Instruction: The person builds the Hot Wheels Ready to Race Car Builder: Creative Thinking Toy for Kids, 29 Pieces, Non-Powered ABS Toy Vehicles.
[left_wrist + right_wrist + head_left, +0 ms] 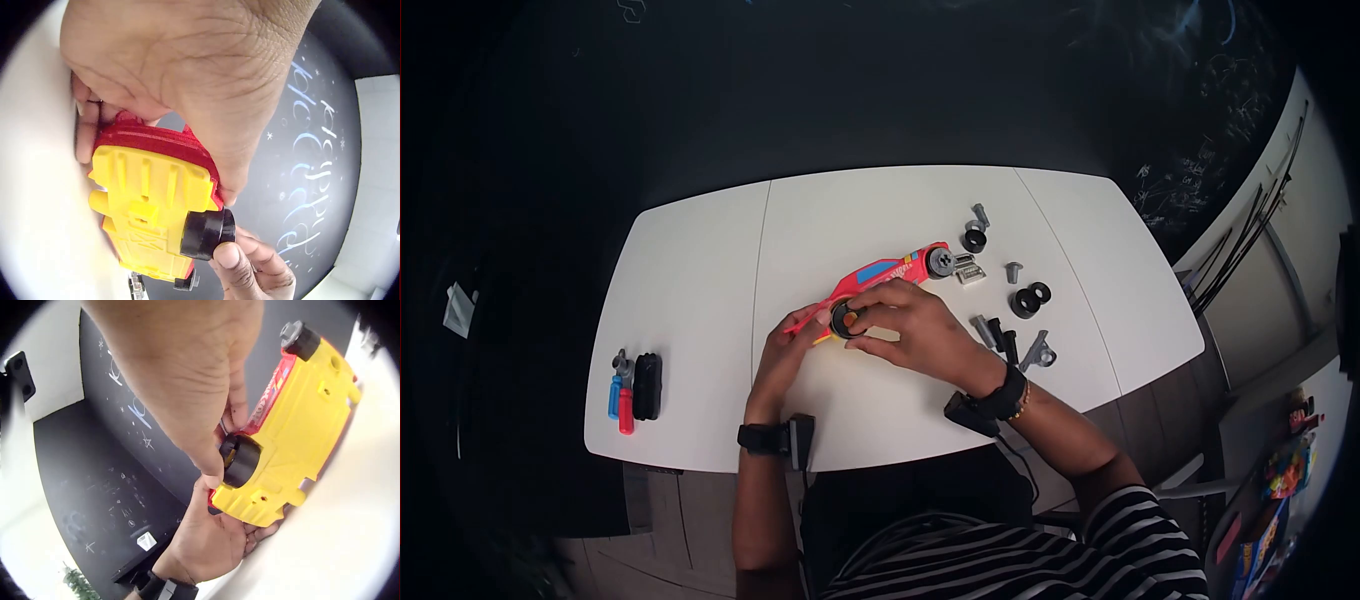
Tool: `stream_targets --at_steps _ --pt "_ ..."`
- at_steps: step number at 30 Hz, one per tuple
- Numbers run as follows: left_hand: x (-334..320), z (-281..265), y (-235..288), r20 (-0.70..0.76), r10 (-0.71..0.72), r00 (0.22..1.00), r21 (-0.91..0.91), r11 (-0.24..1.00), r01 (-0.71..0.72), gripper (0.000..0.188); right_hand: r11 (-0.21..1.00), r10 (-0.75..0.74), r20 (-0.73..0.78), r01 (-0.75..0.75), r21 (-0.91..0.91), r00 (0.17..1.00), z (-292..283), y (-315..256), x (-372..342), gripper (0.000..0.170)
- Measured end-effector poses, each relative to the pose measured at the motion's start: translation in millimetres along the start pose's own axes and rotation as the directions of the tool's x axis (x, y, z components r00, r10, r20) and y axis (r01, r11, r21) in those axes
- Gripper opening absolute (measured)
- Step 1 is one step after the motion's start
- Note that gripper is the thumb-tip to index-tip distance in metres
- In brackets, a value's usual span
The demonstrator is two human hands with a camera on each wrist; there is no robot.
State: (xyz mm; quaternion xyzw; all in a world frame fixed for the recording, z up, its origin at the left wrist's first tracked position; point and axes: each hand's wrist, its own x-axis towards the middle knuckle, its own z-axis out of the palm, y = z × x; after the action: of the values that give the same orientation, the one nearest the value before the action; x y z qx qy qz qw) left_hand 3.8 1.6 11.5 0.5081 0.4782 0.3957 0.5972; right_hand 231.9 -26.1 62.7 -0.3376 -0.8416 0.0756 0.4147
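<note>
A red toy car [880,272] is tipped on its side over the white table, its yellow underside [150,200] turned toward both wrist cameras. My left hand [780,352] grips one end of the body. With thumb and fingers, my right hand [917,325] pinches a black wheel [244,462] that sits against the car's side near that same end. The wheel's middle shows as a hollow in the right wrist view. Toward the car's other end, a second black wheel [302,341] has a grey bolt [290,331] through its centre.
Right of the car on the white table [840,420] lie loose black wheels [1027,302], grey bolts [1013,271], black bolts [1004,338], a silver part [969,269] and a grey tool [1035,350]. At left are red [626,410] and blue-handled tools [614,398] beside a black object [647,387].
</note>
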Motion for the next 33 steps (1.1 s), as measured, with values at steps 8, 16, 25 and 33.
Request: stream_targets --at_steps 8,16,25,33 --pt "-6 2 9 -0.023 0.006 1.0 0.03 1.0 -0.005 0.071 0.998 0.008 -0.009 -0.009 -0.056 1.0 7 0 -7 0.019" --pt "-2 1 2 -0.006 0.022 1.0 -0.006 1.0 -0.022 0.068 0.995 0.002 -0.051 -0.007 -0.099 0.999 -19 -9 -2 0.024" --pt "-1 2 5 -0.027 0.027 0.999 0.028 0.999 -0.026 0.066 0.713 0.688 0.244 -0.575 -0.402 0.683 -142 46 -68 0.038" --pt "-4 1 5 -0.027 0.016 0.999 0.033 0.999 -0.016 0.066 0.552 0.827 0.297 -0.786 -0.279 0.476 -131 59 -112 0.049"
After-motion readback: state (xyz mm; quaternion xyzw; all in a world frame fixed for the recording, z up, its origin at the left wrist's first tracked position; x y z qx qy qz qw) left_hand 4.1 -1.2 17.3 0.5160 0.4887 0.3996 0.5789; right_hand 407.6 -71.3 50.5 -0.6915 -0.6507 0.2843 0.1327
